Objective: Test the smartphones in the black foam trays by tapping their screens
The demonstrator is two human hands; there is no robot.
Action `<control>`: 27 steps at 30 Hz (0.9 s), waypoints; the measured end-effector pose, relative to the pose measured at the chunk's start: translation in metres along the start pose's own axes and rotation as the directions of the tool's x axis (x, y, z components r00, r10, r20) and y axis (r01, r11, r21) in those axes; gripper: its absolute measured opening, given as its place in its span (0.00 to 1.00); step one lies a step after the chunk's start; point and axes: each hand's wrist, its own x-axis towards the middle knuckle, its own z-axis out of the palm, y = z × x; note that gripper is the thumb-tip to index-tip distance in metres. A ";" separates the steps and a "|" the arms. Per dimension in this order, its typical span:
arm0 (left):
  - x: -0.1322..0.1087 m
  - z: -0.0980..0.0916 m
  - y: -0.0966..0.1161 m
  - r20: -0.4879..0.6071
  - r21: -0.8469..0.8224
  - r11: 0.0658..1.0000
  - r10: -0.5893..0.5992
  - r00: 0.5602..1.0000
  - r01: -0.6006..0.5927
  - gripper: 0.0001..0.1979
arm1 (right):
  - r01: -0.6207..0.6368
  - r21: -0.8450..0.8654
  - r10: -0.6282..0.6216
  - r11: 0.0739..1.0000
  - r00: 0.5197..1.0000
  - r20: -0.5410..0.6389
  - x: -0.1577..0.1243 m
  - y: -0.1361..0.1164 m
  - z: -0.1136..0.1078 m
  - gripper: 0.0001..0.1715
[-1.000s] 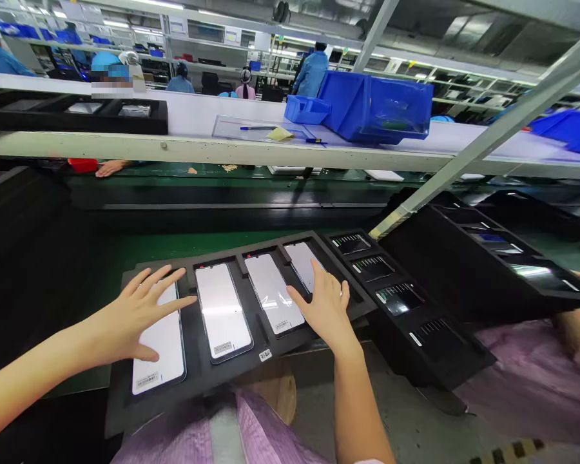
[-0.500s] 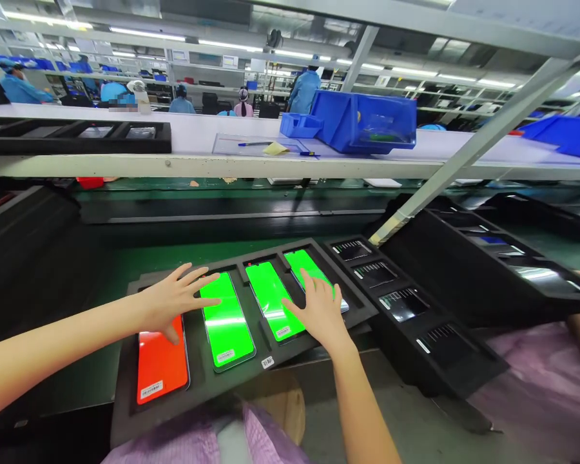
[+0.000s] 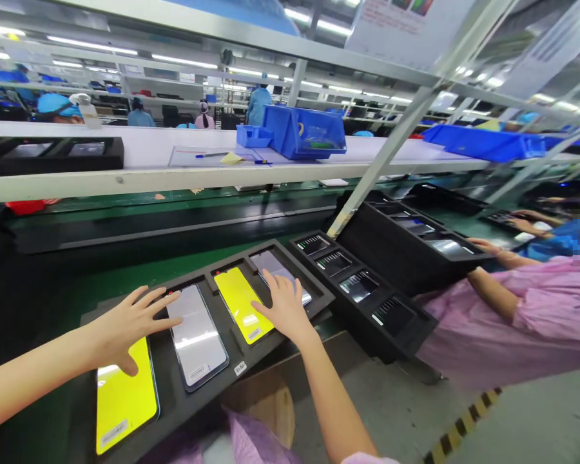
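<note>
A black foam tray [image 3: 225, 380] lies tilted before me with several smartphones in its slots. My left hand [image 3: 130, 322] is open, fingers spread, over the leftmost phone [image 3: 128, 406], which glows yellow, and reaches toward a phone with a pale grey screen [image 3: 198, 341]. Over the right side, my right hand [image 3: 285, 303] is open too, its thumb by another yellow phone [image 3: 244, 306]. Its fingers hover at or on the rightmost phone [image 3: 265, 261], greyish and partly covered by the hand. Whether any fingertip touches glass I cannot tell.
A second black tray [image 3: 336, 248] with several dark-screened phones adjoins on the right. Behind it stands a tall stack of trays [image 3: 386, 238], with a co-worker in a pink smock [image 3: 526, 309] beside it. A slanted metal post [image 3: 381, 161] and a shelf with blue bins [image 3: 302, 132] stand ahead.
The phone screens changed from red and green to yellow and pale grey. My view swung right, bringing in more of the co-worker. Both hands stay spread over the tray.
</note>
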 end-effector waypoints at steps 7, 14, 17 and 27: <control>0.006 0.001 -0.003 0.013 0.068 0.997 0.022 1.000 -0.023 0.52 | -0.018 0.031 0.017 0.999 1.000 0.014 -0.002 -0.004 -0.006 0.39; 0.012 0.019 -0.022 -0.143 0.105 0.993 0.064 0.988 -0.049 0.53 | -0.008 0.029 0.008 1.000 1.000 0.013 -0.004 -0.002 -0.009 0.37; 0.013 0.027 -0.034 -0.213 0.072 0.995 0.089 0.973 -0.075 0.53 | 0.010 0.027 -0.010 1.000 1.000 -0.005 -0.006 -0.002 -0.008 0.36; 0.004 0.028 -0.028 -0.362 -0.054 0.994 0.066 0.930 -0.092 0.47 | -0.041 0.081 0.050 0.996 0.992 -0.117 -0.014 0.013 -0.012 0.26</control>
